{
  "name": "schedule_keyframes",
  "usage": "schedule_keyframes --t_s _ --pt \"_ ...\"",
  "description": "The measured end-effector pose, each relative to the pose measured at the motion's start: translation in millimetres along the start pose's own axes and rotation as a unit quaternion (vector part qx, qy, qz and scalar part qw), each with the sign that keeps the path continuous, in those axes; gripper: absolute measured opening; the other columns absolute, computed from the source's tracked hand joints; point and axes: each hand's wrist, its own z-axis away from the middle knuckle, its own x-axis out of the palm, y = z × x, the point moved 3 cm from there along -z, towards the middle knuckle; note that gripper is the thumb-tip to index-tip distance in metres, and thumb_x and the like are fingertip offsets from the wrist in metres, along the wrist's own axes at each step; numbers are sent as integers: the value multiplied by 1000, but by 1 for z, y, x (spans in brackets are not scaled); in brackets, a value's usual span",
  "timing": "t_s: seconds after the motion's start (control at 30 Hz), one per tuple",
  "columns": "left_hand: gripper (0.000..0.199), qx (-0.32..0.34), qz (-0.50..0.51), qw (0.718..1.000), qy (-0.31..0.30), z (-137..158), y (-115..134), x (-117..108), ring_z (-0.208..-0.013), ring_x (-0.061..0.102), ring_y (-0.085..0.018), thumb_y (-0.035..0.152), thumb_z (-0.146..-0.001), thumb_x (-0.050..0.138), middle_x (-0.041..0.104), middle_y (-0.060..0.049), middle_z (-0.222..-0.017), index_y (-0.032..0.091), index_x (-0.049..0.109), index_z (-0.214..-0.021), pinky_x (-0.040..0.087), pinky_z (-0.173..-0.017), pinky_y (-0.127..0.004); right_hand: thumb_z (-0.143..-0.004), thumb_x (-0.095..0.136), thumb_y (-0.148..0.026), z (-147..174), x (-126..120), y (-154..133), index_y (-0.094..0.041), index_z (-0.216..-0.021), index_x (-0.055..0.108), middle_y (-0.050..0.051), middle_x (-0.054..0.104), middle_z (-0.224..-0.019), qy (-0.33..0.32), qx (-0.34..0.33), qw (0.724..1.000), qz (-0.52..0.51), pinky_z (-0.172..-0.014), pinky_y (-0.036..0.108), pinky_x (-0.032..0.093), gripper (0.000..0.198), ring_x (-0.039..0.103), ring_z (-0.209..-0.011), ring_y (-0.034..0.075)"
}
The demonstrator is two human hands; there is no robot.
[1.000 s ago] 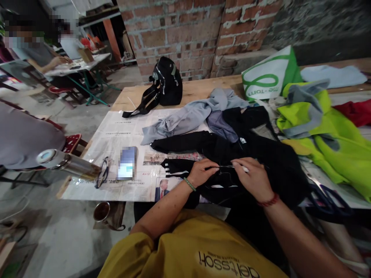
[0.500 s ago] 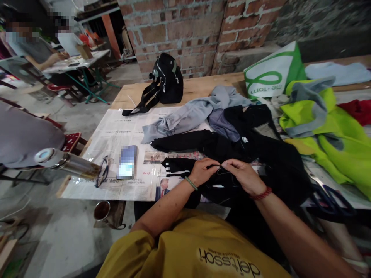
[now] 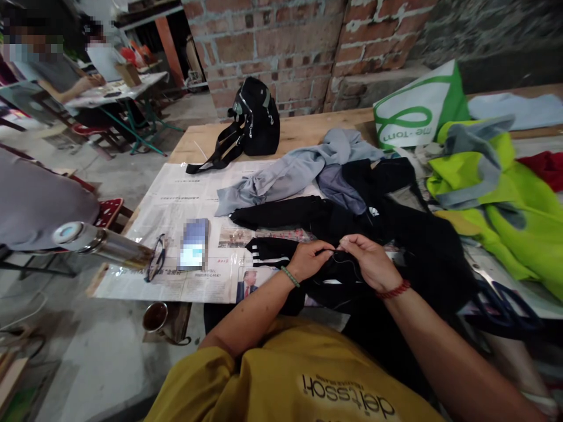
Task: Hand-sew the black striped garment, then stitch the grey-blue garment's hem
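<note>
My left hand (image 3: 308, 259), with a green bead bracelet above it, pinches a dark bit of the black garment (image 3: 433, 252) at thumb and fingertips. Close beside it, my right hand (image 3: 370, 262) has thumb and forefinger pressed together on a thin dark thread (image 3: 352, 256). The thread hangs in a loose loop between the hands. Whether a needle is in the right fingertips is too small to tell. The black garment lies spread under and around both hands, one cuff with white stripes (image 3: 259, 253) to the left.
Newspaper (image 3: 162, 190) covers the table's left part, with a phone (image 3: 193, 243), glasses (image 3: 156, 258) and a flask (image 3: 103, 245). Behind lie a grey garment (image 3: 281, 170) and a black bag (image 3: 259, 117). Scissors (image 3: 501, 299) and a yellow-green garment (image 3: 519, 193) are at right. A cup (image 3: 155, 316) stands below the table edge.
My right hand has lifted slightly and its fingertips have shifted up beside the left ones. The thread's loop shows more clearly now. My left hand stays nearly in place.
</note>
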Motion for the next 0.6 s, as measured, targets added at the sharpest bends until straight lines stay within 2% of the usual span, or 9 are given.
schedule_keyframes --t_s 0.2,0.43,0.6 --pt "13 15 -3 1000 -10 2 -4 2 -67 60 -11 23 -77 60 69 -2 -73 15 69 -80 46 -68 -21 -59 69 -46 -5 5 5 -19 -67 55 -1 55 -62 28 -15 999 -15 -61 26 42 32 50 -59 11" --pt "13 22 -2 1000 -15 2 -3 0 -68 61 -11 24 -77 60 69 -2 -73 15 69 -77 47 -68 -21 -59 68 -45 -9 7 9 -20 -68 53 -1 54 -59 41 -13 998 -35 -58 27 42 31 49 -56 11" --pt "12 44 -5 998 42 3 -2 -1 -76 63 -13 19 -76 59 71 -3 -82 16 69 -81 49 -76 -23 -63 66 -43 -2 11 9 -19 -69 55 -1 55 -62 46 -23 999 3 -61 25 41 27 49 -60 10"
